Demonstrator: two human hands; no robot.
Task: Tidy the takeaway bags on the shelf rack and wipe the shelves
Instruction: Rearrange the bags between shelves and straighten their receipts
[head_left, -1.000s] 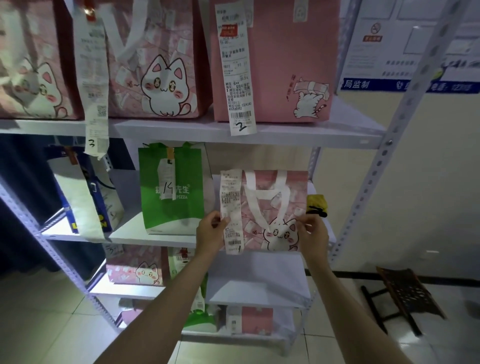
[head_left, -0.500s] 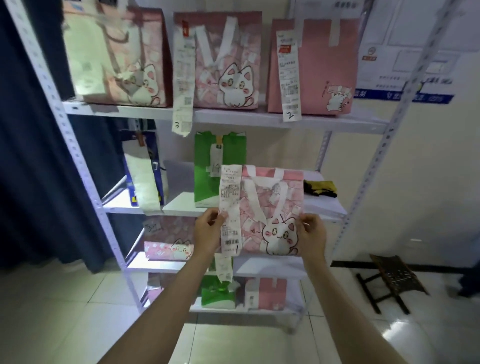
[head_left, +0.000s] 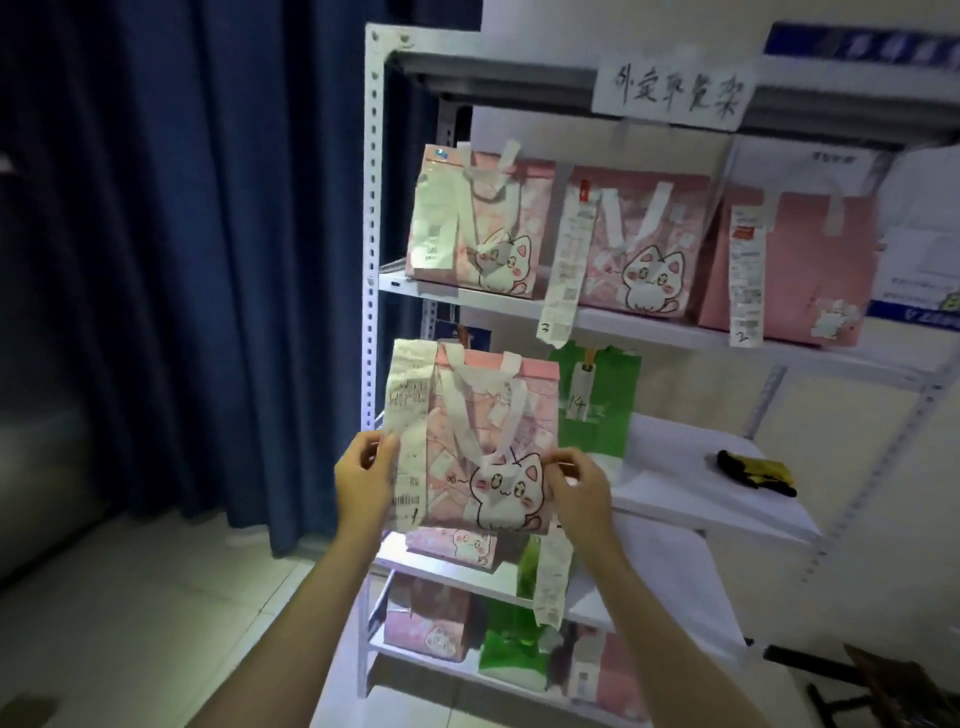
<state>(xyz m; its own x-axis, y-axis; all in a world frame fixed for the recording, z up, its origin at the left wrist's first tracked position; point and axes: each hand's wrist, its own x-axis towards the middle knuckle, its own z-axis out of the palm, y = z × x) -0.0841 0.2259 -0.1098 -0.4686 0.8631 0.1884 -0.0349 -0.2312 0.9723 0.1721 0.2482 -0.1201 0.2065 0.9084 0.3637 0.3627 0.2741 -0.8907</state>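
Hands had carried the pink cat bag (head_left: 488, 441) from the middle shelf's right part to lower centre of the frame, before the rack's left post (head_left: 370, 270). Left hand (head_left: 363, 475) pinched its receipt edge, right hand (head_left: 576, 483) its opposite side; re-shelving likely came next, wiping undone.

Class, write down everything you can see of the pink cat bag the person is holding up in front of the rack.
The pink cat bag is a soft-looking pink tote printed with a white cartoon cat low on its front, and two white strap handles hang down its face. A long white receipt hangs down its left side. It is upright, held off the shelves in front of the white rack. The left hand pinches its left edge at the receipt; the right hand pinches its right edge.
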